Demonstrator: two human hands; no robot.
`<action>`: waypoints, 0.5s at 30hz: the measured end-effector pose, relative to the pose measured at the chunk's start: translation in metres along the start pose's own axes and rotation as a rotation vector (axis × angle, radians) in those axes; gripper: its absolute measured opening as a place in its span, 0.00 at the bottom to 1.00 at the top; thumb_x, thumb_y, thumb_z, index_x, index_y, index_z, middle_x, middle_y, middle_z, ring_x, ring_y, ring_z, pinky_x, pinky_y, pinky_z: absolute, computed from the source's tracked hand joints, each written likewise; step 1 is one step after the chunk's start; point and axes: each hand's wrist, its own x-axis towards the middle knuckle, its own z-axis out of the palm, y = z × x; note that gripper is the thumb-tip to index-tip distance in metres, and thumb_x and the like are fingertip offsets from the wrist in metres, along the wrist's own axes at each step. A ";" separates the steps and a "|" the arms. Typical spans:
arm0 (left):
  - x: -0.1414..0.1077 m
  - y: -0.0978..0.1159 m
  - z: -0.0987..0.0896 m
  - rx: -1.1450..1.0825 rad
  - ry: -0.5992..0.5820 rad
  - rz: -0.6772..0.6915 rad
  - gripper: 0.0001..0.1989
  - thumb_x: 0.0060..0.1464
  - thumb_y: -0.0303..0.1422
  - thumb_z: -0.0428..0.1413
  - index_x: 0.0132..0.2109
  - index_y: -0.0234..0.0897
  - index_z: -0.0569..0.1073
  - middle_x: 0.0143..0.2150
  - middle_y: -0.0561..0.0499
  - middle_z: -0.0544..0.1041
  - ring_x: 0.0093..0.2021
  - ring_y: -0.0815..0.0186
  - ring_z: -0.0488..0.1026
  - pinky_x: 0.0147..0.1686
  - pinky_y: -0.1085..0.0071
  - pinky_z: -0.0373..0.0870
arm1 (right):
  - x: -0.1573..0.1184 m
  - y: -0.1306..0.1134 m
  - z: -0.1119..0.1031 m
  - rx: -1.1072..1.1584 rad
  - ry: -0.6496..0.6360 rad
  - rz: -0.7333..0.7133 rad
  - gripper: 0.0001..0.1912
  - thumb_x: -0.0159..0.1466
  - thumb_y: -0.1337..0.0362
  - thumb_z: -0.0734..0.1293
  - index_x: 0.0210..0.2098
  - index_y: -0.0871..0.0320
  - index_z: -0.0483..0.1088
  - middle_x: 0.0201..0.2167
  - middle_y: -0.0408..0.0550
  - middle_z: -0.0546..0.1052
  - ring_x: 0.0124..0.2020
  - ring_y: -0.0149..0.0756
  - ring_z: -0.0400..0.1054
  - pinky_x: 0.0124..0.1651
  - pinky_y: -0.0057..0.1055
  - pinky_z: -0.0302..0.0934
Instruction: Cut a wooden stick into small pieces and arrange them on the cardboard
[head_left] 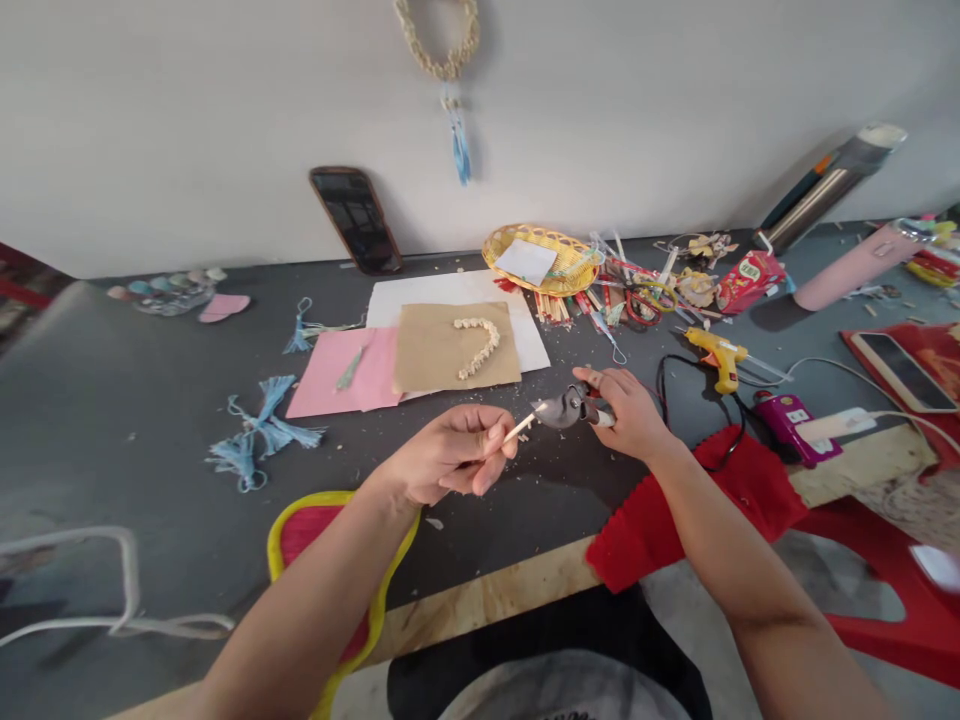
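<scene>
My left hand (466, 452) pinches a thin pale stick (519, 427) between thumb and fingers, its far end pointing up to the right. That end meets the dark metal jaws of a cutting tool (559, 409). The tool's handles are in my right hand (626, 412), whose fingers wrap round them. Small pale chips lie on the dark table (480, 540) beneath. Beyond my hands, a curved row of small cream pieces (487, 350) rests on a brown sheet (424, 350), which overlaps pink paper (315, 375) and white paper (534, 345).
A yellow basket (495, 245), bundled sticks (553, 308), a glue gun (716, 355), a purple power socket (799, 430) and red cloth (645, 535) are to the right. Blue tassels (262, 430) lie left. A phone (356, 220) leans on the wall.
</scene>
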 end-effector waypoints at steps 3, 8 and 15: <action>0.000 -0.002 -0.002 0.003 -0.016 0.005 0.12 0.56 0.39 0.60 0.32 0.33 0.73 0.15 0.52 0.71 0.10 0.80 0.50 0.09 0.83 0.42 | 0.000 0.000 -0.001 0.027 0.011 -0.032 0.23 0.65 0.64 0.59 0.59 0.58 0.62 0.43 0.55 0.76 0.43 0.45 0.70 0.45 0.43 0.65; 0.000 0.000 -0.005 -0.001 0.033 0.054 0.12 0.55 0.38 0.61 0.31 0.33 0.74 0.15 0.52 0.71 0.10 0.80 0.50 0.08 0.83 0.43 | -0.001 0.003 0.001 0.020 0.035 0.035 0.22 0.64 0.65 0.61 0.58 0.58 0.63 0.46 0.56 0.77 0.45 0.46 0.71 0.49 0.44 0.66; 0.002 0.003 -0.006 0.026 0.070 0.055 0.13 0.54 0.39 0.62 0.31 0.33 0.74 0.15 0.53 0.71 0.10 0.80 0.50 0.09 0.83 0.43 | -0.001 0.003 0.004 0.046 0.129 0.232 0.21 0.64 0.61 0.65 0.55 0.57 0.64 0.53 0.57 0.75 0.51 0.46 0.72 0.51 0.43 0.68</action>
